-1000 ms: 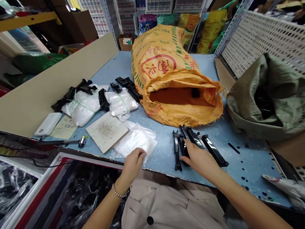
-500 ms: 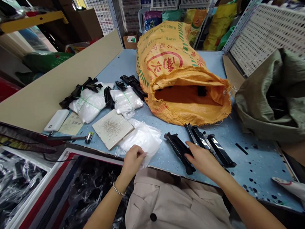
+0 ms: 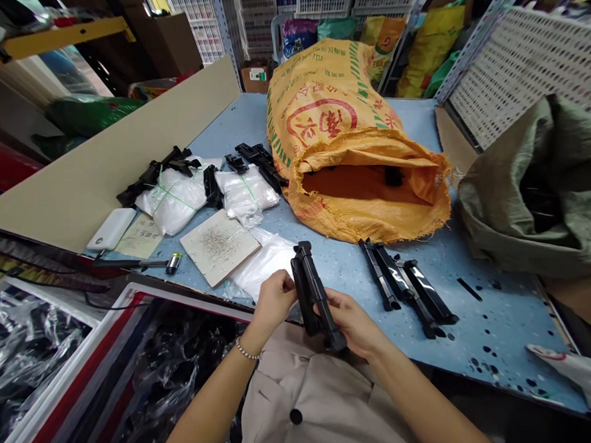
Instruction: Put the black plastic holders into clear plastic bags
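Storeroom: stacked crates and filled bags are seen at the far end, with a perforated panel [image 3: 524, 68] at far right.
Table [image 3: 490, 319]: a blue speckled top, bounded on the left by a cream board [image 3: 108, 170].
Orange sack [image 3: 338, 119]: laid on its side in the middle, mouth open toward the near edge.
Grey-green sack [image 3: 543, 191]: slumped at right, with dark parts showing inside.
Plastic bags [image 3: 265, 262]: clear and flat, just left of the hands.
Loose bars [image 3: 409, 290]: a few black pieces left lying side by side, near the orange sack's mouth.
Black bar [image 3: 316, 300]: long, narrow and glossy, with moulded ends; held tilted above the near table edge, between both hands.
Change: half a second ago this bar lay on the table under the right hand; it has now been lifted clear and brought toward the body, so the work is judged to have moved from picking to handling.
Right hand [image 3: 354, 324]: curled under the bar's near end, fingers closed round it.
Left hand [image 3: 273, 301]: fingertips pinched on the bar's left edge; the plastic bags have been released.
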The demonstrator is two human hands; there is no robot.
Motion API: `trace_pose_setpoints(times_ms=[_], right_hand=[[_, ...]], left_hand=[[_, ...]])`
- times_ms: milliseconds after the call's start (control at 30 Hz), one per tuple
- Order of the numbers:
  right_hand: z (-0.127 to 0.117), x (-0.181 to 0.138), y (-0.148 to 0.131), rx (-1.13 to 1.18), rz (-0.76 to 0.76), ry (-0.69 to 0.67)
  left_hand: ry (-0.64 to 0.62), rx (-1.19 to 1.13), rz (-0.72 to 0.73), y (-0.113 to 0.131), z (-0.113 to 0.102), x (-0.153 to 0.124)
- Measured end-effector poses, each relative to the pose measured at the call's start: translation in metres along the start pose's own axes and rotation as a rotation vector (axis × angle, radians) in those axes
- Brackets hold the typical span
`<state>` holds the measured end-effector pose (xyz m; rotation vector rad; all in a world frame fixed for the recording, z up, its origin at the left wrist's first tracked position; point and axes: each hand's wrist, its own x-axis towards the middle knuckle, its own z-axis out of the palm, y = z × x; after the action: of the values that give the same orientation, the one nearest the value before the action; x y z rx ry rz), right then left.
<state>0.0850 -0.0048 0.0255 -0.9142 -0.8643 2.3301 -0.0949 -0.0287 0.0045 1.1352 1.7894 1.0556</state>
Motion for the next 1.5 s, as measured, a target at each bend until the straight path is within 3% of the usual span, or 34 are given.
trace_pose_setpoints(times_ms=[100, 167, 233, 333, 533, 733, 800, 900, 967, 1033, 1100, 1267, 1367, 1500], right_hand=[[-0.012, 0.01, -0.001, 0.021, -0.04, 0.104], [-0.025, 0.011, -0.005, 0.037, -0.024, 0.147], [-0.036, 0.009, -0.009, 0.04, 0.003, 0.141], [-0.047, 0.003, -0.013, 0.016, 0.007, 0.125], [-0.059, -0.013, -0.016, 0.009, -0.004, 0.177], [-0.063, -0.034, -0.02, 0.0, 0.008, 0.172], [-0.066, -0.038, -0.021, 0.001, 0.004, 0.115], [-0.07, -0.039, -0.023, -0.017, -0.001, 0.068], [-0.072, -0.04, -0.025, -0.042, -0.011, 0.117], [-0.071, -0.044, -0.028, -0.026, -0.043, 0.199], [-0.065, -0.055, -0.027, 0.061, -0.037, 0.216], [-0.052, -0.085, 0.002, 0.313, 0.251, -0.026], [-0.056, -0.085, 0.02, 0.426, 0.267, 0.003], [-0.06, -0.069, 0.022, 0.451, 0.21, 0.138]], left_hand=[[-0.087, -0.196, 0.024, 0.001, 0.002, -0.001], [-0.059, -0.262, 0.081, 0.001, 0.002, -0.002], [-0.041, -0.163, 0.211, 0.001, 0.003, -0.003], [-0.135, 0.044, 0.336, 0.002, 0.007, -0.001], [-0.255, -0.089, 0.094, 0.01, 0.02, 0.008], [-0.483, -0.179, 0.01, 0.016, 0.043, 0.016], [-0.466, -0.071, 0.054, 0.015, 0.045, 0.018], [-0.252, 0.228, 0.311, 0.016, 0.039, 0.021], [-0.084, 0.381, 0.461, 0.019, 0.032, 0.02], [0.006, 0.471, 0.542, 0.024, 0.027, 0.017], [0.027, 0.522, 0.579, 0.027, 0.028, 0.012], [-0.07, 0.404, 0.592, 0.024, 0.043, 0.004], [-0.095, 0.332, 0.61, 0.017, 0.048, -0.001], [-0.124, 0.437, 0.711, 0.009, 0.051, -0.022]])
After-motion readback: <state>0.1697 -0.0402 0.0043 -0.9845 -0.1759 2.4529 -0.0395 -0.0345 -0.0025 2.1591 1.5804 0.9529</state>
